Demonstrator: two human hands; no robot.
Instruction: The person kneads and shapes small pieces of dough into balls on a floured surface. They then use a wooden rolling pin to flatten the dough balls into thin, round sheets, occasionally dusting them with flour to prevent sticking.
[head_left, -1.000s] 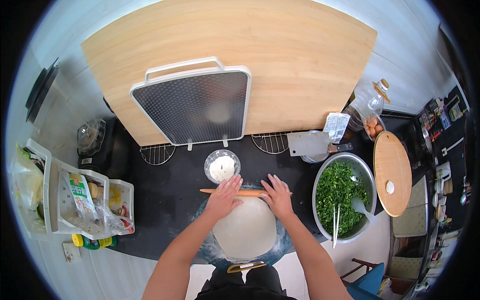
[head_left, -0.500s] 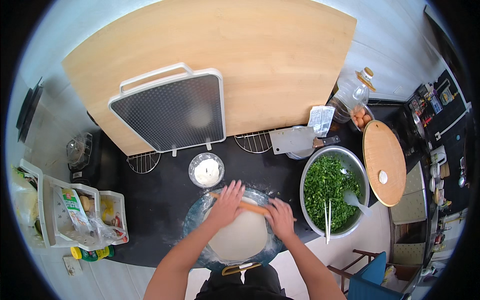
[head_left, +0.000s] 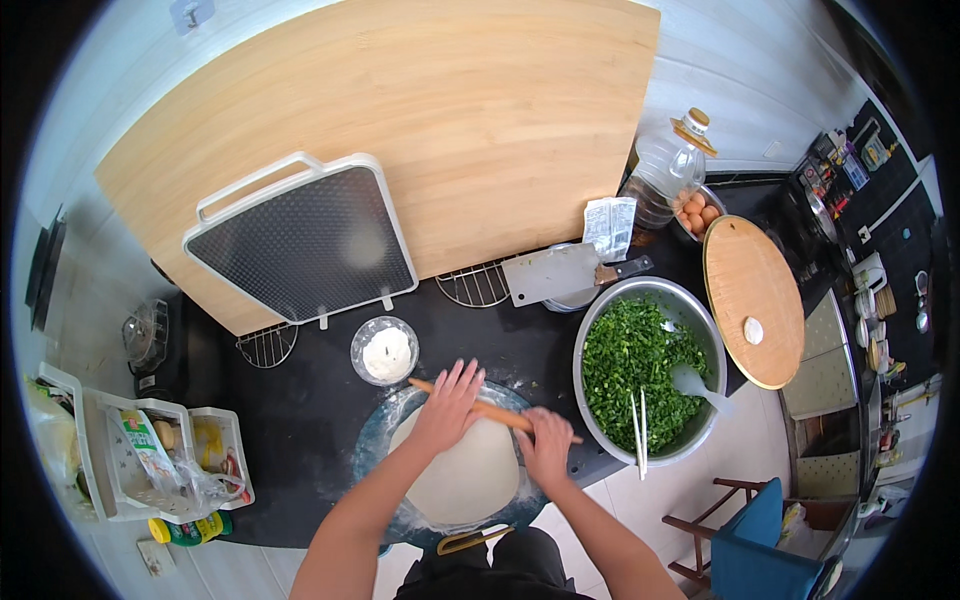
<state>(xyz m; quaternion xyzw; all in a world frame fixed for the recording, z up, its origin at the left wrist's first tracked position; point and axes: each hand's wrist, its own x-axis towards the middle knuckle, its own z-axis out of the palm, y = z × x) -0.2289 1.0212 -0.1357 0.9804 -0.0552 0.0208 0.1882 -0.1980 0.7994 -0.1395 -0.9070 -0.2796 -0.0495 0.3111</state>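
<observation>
A wide, thin round of pale dough (head_left: 455,478) lies on a floured blue-green round board (head_left: 374,440) at the counter's front edge. Across the dough's far part lies a slim wooden rolling pin (head_left: 498,413), tilted down to the right. My left hand (head_left: 446,410) rests on the pin's left part, palm down with fingers stretched out past it. Toward the other end, my right hand (head_left: 546,446) has its fingers bent over the pin, whose tip shows beyond. Just behind the board stands a clear bowl of white flour (head_left: 386,354).
At right, a steel bowl (head_left: 580,370) holds chopped greens, chopsticks and a pale spoon. Behind it are a cleaver (head_left: 550,275), eggs (head_left: 697,214) and an oil bottle (head_left: 665,170). A round wooden lid (head_left: 752,285) leans beside it. White baskets (head_left: 226,425) stand left; large boards lean behind.
The whole view has shifted, with the counter things now further left in it. My right hand's fingers look more bent over the rolling pin. Both hands stay on it.
</observation>
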